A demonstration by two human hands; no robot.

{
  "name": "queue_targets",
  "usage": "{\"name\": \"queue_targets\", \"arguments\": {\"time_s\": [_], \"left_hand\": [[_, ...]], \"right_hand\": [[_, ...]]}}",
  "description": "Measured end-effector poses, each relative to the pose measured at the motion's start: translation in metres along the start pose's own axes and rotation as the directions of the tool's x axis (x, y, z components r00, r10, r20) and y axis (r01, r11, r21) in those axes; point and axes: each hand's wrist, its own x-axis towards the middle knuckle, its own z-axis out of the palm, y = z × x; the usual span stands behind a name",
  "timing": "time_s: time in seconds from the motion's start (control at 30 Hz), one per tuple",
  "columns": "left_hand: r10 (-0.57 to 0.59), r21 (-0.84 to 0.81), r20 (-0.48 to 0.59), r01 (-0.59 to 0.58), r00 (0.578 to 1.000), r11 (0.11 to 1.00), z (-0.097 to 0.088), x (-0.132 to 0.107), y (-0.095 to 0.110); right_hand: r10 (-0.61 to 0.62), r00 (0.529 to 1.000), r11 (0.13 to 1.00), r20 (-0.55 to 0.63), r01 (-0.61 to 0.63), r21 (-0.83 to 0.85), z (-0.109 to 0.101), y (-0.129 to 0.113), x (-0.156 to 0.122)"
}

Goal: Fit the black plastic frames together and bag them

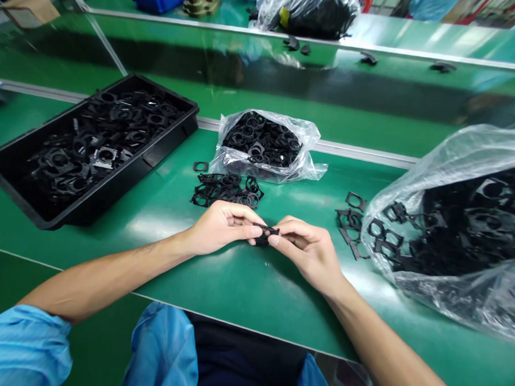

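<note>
Between my two hands is a small black plastic part, seen nearly edge-on and partly covered by fingers. My left hand pinches its left side, thumb in front. On the right side, my right hand grips it between thumb and fingertips. Whether it is one piece or two pressed together I cannot tell. Just beyond my left hand lies a loose pile of black ring-shaped parts. Several flat black square frames with round holes lie to the right of my right hand.
A black bin full of black parts stands at the left. Behind the pile sits an open clear bag of black rings. A larger clear bag of frames fills the right side. Stray black pieces lie along the raised ledge.
</note>
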Motion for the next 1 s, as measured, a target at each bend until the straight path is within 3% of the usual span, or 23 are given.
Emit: {"name": "queue_targets", "arguments": {"time_s": [0.17,0.33,0.6,1.0], "left_hand": [[-0.008,0.014,-0.020,0.008,1.000,1.000,-0.0012,0.0015,-0.0016],[0.009,0.024,-0.009,-0.009,1.000,1.000,0.0004,0.0008,-0.0029],[0.018,0.038,-0.091,-0.015,0.996,0.999,-0.0016,0.0034,-0.0033],[0.011,0.052,-0.056,-0.008,0.998,0.999,-0.0026,0.0022,-0.0044]], "right_hand": [[0.006,0.998,1.000,-0.070,-0.005,0.006,0.0027,0.0005,0.0008],[-0.046,0.998,0.999,-0.036,0.046,0.008,0.0001,-0.0016,0.0006],[0.135,0.991,0.991,-0.020,-0.135,-0.024,0.0009,-0.0042,0.0036],[0.071,0.997,0.996,0.001,-0.071,-0.056,-0.0002,-0.0015,0.0026]]}}
